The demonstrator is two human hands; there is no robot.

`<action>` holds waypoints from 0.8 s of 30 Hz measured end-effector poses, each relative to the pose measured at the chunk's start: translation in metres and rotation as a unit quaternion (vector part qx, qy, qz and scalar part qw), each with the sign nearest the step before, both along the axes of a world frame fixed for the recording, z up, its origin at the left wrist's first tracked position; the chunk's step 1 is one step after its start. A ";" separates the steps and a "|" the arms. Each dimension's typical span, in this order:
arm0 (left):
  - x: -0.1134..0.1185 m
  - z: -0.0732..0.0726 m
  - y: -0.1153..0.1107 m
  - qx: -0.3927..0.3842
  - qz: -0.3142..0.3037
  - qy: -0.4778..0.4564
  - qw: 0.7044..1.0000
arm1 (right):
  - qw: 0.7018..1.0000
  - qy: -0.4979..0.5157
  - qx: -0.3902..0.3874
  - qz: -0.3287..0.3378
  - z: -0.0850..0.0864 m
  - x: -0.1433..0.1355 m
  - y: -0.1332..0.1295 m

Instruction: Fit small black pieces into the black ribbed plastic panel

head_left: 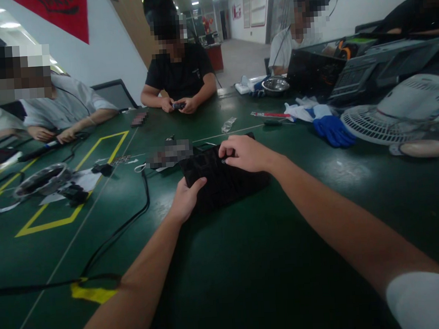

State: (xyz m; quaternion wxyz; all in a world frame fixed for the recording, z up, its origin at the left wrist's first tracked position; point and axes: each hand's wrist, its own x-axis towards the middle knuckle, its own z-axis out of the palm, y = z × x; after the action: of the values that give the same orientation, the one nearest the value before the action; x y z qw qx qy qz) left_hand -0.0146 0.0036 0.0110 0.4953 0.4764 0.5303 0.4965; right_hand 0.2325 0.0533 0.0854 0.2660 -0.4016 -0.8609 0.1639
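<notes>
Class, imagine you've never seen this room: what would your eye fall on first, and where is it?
Probably the two bare hands at the centre: the left hand grips the left edge of a flat black item, while the right hand rests over its upper part. Next, the white fan and blue glove on the table's right side. The red banner stands out at upper left.

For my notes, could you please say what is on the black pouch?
The left thumb and right hand are over the black pouch; whatever they cover is hidden.
</notes>
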 end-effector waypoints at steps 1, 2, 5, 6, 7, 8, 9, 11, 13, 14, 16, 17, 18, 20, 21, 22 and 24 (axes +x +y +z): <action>-0.001 -0.001 0.000 0.000 -0.002 -0.001 1.000 | 1.000 0.000 -0.002 -0.001 0.000 0.000 -0.001; -0.001 -0.001 0.001 0.002 -0.003 -0.002 1.000 | 1.000 0.000 -0.003 -0.002 0.001 0.000 -0.001; -0.001 -0.002 0.001 0.007 -0.003 -0.001 1.000 | 1.000 -0.002 -0.001 -0.001 0.001 0.000 -0.002; 0.000 -0.002 0.001 0.008 -0.003 -0.002 1.000 | 1.000 -0.001 0.000 -0.001 0.001 0.000 -0.003; 0.000 -0.001 0.001 0.008 -0.003 -0.004 1.000 | 1.000 0.001 0.000 -0.002 0.001 0.000 -0.003; 0.001 -0.001 0.001 0.008 -0.005 -0.006 1.000 | 1.000 0.003 -0.001 -0.003 0.001 -0.001 -0.003; 0.001 -0.001 0.000 0.006 -0.005 -0.009 1.000 | 1.000 0.005 -0.002 -0.004 0.000 -0.001 -0.003; 0.002 -0.001 0.000 0.006 -0.006 -0.014 1.000 | 1.000 0.009 -0.004 -0.004 -0.001 -0.001 -0.003; 0.002 -0.001 0.000 0.007 -0.009 -0.015 1.000 | 1.000 0.013 -0.003 -0.006 -0.001 0.000 -0.002; 0.002 -0.001 0.000 0.007 -0.011 -0.016 1.000 | 1.000 0.015 -0.003 -0.007 -0.002 0.000 -0.002; 0.002 -0.001 0.001 0.006 -0.014 -0.017 1.000 | 1.000 0.018 -0.001 -0.008 -0.002 0.000 -0.002; 0.001 -0.001 0.001 0.007 -0.014 -0.016 1.000 | 1.000 0.019 0.000 -0.008 -0.002 0.000 -0.003; 0.001 -0.001 0.001 0.009 -0.014 -0.015 1.000 | 1.000 0.020 0.001 -0.007 -0.003 0.000 -0.003; 0.001 -0.001 0.001 0.010 -0.016 -0.013 1.000 | 1.000 0.020 0.000 -0.007 -0.003 0.000 -0.003; 0.001 -0.001 0.002 0.010 -0.018 -0.013 1.000 | 1.000 0.020 -0.002 -0.009 -0.003 0.000 -0.003; 0.001 -0.002 0.002 0.010 -0.021 -0.015 1.000 | 1.000 0.022 -0.003 -0.011 -0.003 -0.001 -0.003; 0.001 -0.003 0.003 0.013 -0.027 -0.019 0.999 | 1.000 0.024 -0.002 -0.017 -0.004 -0.001 -0.003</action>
State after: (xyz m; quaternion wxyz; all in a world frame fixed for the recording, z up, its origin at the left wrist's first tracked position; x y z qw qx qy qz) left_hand -0.0138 0.0063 0.0080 0.5121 0.4875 0.5014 0.4987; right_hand 0.2312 0.0503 0.0817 0.2884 -0.4128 -0.8470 0.1702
